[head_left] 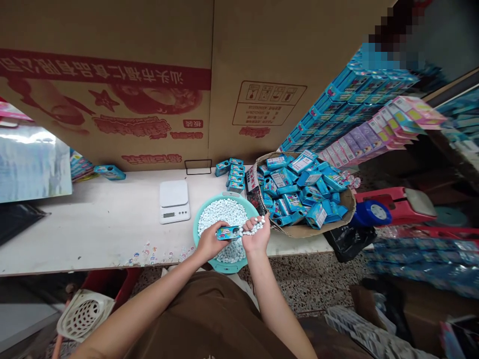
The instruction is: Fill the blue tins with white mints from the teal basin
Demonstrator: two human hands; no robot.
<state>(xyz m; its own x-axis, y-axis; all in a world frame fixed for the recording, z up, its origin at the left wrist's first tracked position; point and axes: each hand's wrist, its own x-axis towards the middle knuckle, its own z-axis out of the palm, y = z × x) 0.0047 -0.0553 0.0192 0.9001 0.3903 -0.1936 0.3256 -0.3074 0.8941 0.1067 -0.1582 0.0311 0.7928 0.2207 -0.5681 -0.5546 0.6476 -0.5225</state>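
L to R, all placed off the teal plastic basin (226,264) on the counter (93,234). Far left of it: a lone blue candy box (110,172) at the foot of the big printed cardboard carton (112,89). Next, just left of the basin, the white digital scale (174,201), display lit.

Basin's heaped w/ small white candies (220,214), and my hands are right over it. Left hand (210,243) has a narrow grip on a small blue box (229,232), held on its side, end toward the right hand. Can't tell if that end's open. Right hand (256,235) is curled, holding a few white candies (253,227) up by the fingers, right beside the box end. Step in hand = box and candies held together above the basin.

Right of the basin: short stack of blue boxes (235,174), then a tan sack (348,204) heaped w/ more of them, black plastic bag (350,243) below it on the floor.
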